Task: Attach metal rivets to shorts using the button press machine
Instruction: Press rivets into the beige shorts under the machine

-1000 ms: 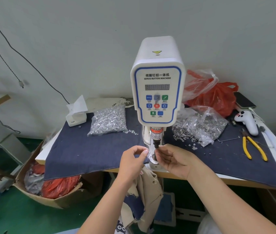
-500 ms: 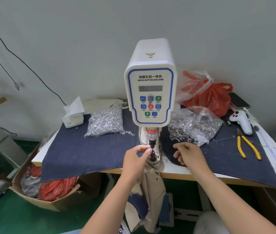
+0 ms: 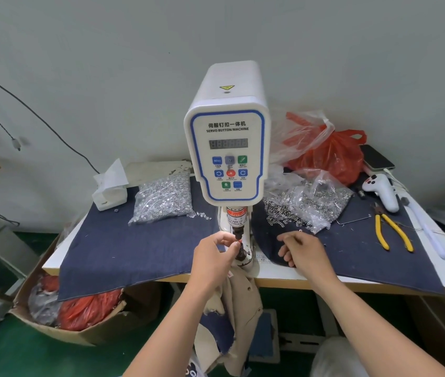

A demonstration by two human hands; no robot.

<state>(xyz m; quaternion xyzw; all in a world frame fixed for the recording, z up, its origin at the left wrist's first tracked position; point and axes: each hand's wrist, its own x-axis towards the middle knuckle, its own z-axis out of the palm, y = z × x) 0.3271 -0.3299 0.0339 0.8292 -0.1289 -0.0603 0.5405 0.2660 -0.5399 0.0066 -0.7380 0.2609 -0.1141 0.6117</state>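
The white servo button machine [image 3: 226,148] stands at the middle of the table. My left hand [image 3: 214,254] is at its punch [image 3: 238,235], thumb and forefinger pinching a small rivet against the tip; the piece is mostly hidden by my fingers. Beige shorts [image 3: 241,297] hang from the lower die over the table's front edge. My right hand [image 3: 304,250] hovers above the denim cloth [image 3: 139,254] to the right of the machine, fingers loosely curled and holding nothing, just in front of the loose metal rings [image 3: 281,212].
A clear bag of silver rivets [image 3: 164,198] lies left of the machine and an open bag of rings [image 3: 316,201] to the right. Yellow pliers [image 3: 391,232], a white handheld tool [image 3: 382,190], a phone and red plastic bags sit at the right. A cardboard box stands on the floor at the left.
My right hand has left the die and moved right toward the loose rings. My left hand stays pinched at the punch tip.
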